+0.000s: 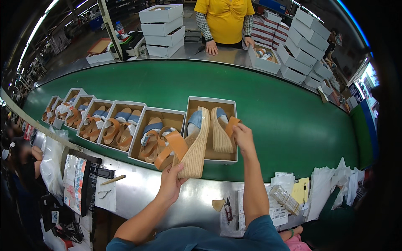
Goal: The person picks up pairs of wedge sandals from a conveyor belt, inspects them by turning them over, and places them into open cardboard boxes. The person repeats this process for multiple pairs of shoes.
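My left hand [171, 184] is closed round the heel end of a wedge sandal [196, 150] with a woven rope sole, a blue toe strap and a tan ankle strap. That sandal is tilted up over the left side of an open shoebox [233, 104]. In my right hand [243, 137] I pinch the tan strap of the matching wedge sandal [222, 134], which stands in or just over the same box. Directly left is another open shoebox [138, 146] with a pair of similar sandals [151, 140] inside.
More open shoeboxes of sandals [121, 125] line the green conveyor belt [293, 113] to the left. Across it, a person in yellow [226, 21] touches a filled box [264, 62] beside stacked white boxes [301, 50]. Snips [228, 209] and papers [284, 184] lie on the near metal ledge [146, 188].
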The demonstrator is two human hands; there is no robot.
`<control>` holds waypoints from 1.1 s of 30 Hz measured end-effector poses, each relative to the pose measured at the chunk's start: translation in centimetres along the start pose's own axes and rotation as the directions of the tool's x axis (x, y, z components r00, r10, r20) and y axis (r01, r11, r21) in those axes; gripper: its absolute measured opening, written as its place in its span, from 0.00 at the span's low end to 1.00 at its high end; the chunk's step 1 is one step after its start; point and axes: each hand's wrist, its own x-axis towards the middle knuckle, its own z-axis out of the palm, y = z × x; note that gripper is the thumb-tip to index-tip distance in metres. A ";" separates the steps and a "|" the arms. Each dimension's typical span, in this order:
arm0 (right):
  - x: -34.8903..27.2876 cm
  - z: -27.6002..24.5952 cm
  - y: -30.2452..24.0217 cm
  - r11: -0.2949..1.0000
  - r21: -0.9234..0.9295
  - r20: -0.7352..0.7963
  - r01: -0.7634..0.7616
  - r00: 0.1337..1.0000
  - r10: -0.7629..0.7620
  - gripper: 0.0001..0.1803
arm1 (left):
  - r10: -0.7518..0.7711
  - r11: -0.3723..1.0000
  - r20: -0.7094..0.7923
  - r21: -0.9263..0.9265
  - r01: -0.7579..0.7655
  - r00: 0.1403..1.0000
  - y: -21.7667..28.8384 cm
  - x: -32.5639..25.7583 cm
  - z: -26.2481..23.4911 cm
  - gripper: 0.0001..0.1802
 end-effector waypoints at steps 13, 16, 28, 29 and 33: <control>-16.3 -10.1 -2.8 0.603 0.779 -0.145 0.171 0.985 -0.092 0.13 | -0.325 0.938 -0.093 0.097 0.333 0.941 -5.9 15.8 8.1 0.32; -18.3 -10.1 -2.3 0.645 0.743 -0.150 0.179 0.984 -0.100 0.13 | -0.359 0.876 -0.103 0.307 0.373 0.928 -9.0 18.4 6.6 0.32; -24.6 -3.3 -4.9 0.815 -0.142 0.129 0.561 0.827 -0.547 0.06 | -0.071 0.997 0.527 0.058 0.048 0.847 -4.3 1.8 8.1 0.40; -25.3 -1.5 -7.7 0.608 -0.222 0.303 0.762 0.647 -0.700 0.06 | -0.142 0.987 0.517 0.010 0.159 0.844 -4.8 2.2 6.4 0.41; -28.5 1.0 -9.8 0.414 0.024 0.170 0.910 0.405 -0.899 0.11 | -0.196 0.685 0.834 -0.260 0.681 0.516 -1.9 0.7 4.4 0.46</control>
